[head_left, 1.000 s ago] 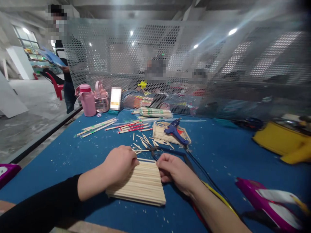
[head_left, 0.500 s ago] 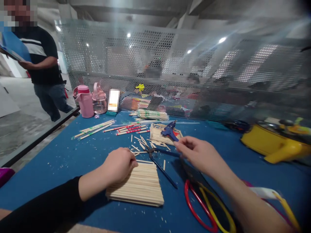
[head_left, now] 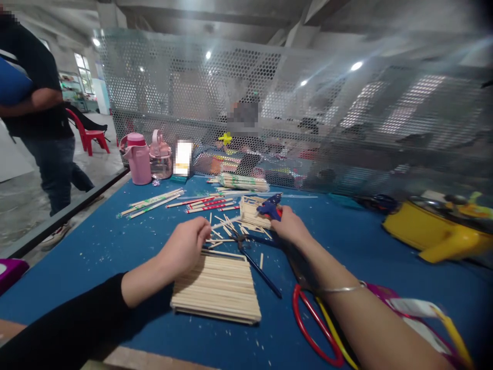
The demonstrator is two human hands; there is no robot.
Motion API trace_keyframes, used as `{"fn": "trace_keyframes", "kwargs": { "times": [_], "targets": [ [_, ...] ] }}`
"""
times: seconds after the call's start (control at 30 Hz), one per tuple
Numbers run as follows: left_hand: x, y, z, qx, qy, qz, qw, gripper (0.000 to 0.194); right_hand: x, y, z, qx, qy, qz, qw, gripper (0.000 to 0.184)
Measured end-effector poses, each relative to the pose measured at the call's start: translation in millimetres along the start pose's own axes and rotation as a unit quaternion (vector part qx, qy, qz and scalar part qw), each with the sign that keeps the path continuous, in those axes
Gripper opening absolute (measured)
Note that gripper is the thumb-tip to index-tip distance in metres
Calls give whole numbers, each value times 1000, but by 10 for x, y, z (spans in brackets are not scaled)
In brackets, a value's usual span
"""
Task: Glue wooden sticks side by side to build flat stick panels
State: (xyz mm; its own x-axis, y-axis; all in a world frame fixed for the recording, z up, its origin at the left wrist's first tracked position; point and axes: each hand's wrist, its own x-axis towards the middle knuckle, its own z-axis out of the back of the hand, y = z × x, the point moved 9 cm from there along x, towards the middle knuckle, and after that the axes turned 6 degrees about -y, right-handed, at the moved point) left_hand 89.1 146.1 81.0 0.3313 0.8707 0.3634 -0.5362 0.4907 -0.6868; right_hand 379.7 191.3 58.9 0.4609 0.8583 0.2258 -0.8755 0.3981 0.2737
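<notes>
A flat panel of pale wooden sticks lies on the blue table in front of me. My left hand rests curled on the panel's far left corner, fingers closed against the sticks. My right hand is stretched out further back and wraps round the blue glue gun, which sits on a second, smaller stick panel. Dark blue-handled pliers lie between the two hands.
Loose sticks and chopsticks lie scattered behind. Two pink bottles stand at the back left by a mesh screen. A yellow object sits right, red and yellow hoops near my right arm. A person stands left.
My right hand left the stick panel, reached back and closed on the glue gun. My left hand slid slightly up the panel. The person at the left walked closer.
</notes>
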Motion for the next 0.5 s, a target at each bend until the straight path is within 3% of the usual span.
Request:
{"fn": "trace_keyframes", "kwargs": {
  "times": [0.1,0.17,0.3,0.4,0.5],
  "targets": [
    [39,131,336,-50,-80,22,995,26,23,-55,11,50,-25,-27,998,53],
    [19,291,442,-63,-85,52,993,29,18,-86,56,87,-48,-39,994,48],
    [-118,601,261,-57,45,125,990,36,-5,-165,224,154,-94,-59,982,46],
    [-245,681,64,-60,141,156,976,37,-48,-204,412,184,-127,-57,973,44],
    [-282,672,-4,-94,153,170,969,38,-192,-150,585,216,-113,-17,970,35]
  ]
}}
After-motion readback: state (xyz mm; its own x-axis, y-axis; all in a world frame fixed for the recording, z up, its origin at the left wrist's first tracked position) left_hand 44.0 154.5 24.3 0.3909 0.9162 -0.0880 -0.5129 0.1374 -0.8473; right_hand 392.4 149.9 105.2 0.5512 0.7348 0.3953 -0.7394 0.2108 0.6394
